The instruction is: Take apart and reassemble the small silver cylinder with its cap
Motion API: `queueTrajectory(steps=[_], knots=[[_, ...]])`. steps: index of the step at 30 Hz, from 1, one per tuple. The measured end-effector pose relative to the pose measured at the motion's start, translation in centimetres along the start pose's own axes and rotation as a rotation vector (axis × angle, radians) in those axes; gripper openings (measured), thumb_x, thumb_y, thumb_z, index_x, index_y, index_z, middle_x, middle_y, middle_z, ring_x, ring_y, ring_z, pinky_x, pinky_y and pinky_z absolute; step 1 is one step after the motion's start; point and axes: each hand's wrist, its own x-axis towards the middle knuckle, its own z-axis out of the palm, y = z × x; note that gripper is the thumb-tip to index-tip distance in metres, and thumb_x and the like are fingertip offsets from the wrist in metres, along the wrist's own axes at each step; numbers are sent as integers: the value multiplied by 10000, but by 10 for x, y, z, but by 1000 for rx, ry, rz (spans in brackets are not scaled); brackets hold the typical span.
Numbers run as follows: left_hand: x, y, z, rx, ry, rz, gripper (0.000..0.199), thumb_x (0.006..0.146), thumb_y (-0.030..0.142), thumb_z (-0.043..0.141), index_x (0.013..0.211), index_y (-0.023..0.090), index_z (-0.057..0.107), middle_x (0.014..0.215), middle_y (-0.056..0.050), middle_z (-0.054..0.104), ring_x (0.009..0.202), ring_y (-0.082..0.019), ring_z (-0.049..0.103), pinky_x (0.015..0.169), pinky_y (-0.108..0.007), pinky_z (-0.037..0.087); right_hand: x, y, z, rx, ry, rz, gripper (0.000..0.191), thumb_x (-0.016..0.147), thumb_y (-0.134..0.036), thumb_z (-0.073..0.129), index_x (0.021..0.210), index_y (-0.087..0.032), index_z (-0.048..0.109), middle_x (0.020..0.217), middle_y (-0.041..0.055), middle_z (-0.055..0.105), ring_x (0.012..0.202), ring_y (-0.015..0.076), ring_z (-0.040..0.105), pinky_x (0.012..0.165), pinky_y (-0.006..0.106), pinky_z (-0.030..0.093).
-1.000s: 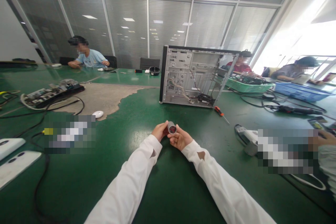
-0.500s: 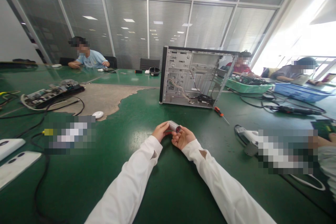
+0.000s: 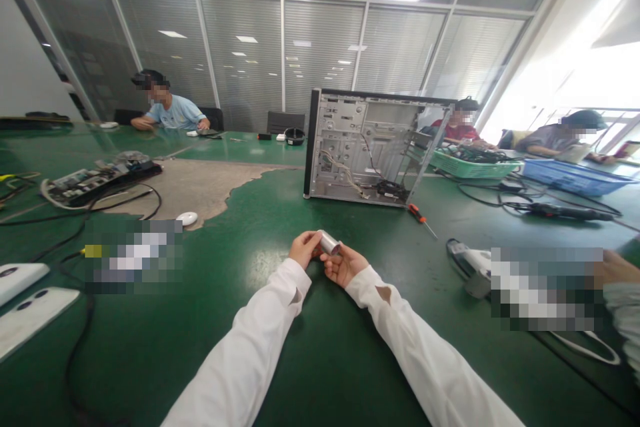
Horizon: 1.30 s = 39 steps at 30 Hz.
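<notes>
Head: silver cylinder [image 3: 329, 242] between left fingers [image 3: 313, 239], right fingers [image 3: 332, 268].

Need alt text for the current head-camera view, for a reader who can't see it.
A person's left hand and right hand hold a small silver cylinder between them at a green table. Beyond stands an open computer case, with an orange-and-black screwdriver lying near its lower right corner; other people sit farther back.
</notes>
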Motion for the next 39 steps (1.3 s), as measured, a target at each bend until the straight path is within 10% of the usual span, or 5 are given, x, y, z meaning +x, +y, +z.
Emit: queueTrajectory(steps=[14,27,39], knots=[[-17,13,1,717,-101,530,383,681,235,527,1057,178,478,989,-74,551,891,-159,521,767,-294,436,14,4,-18,-907,250,-718,373,591,-303,592,945,-195,551,869,36,617,839,188,559,673,313,466],[-17,11,1,935,-185,585,302,618,222,593,911,184,529,901,-39,579,844,-170,523,759,-313,415,4,-2,-8,-1104,315,-1052,221,650,-262,532,848,-197,605,819,37,600,706,138,555,488,212,439],[-21,18,4,1022,-209,599,322,602,218,610,917,224,546,907,-25,577,851,-184,494,780,-318,380,-4,-9,-3,-1424,315,-1131,131,717,-252,454,747,-212,575,831,59,561,817,175,500,669,297,430]])
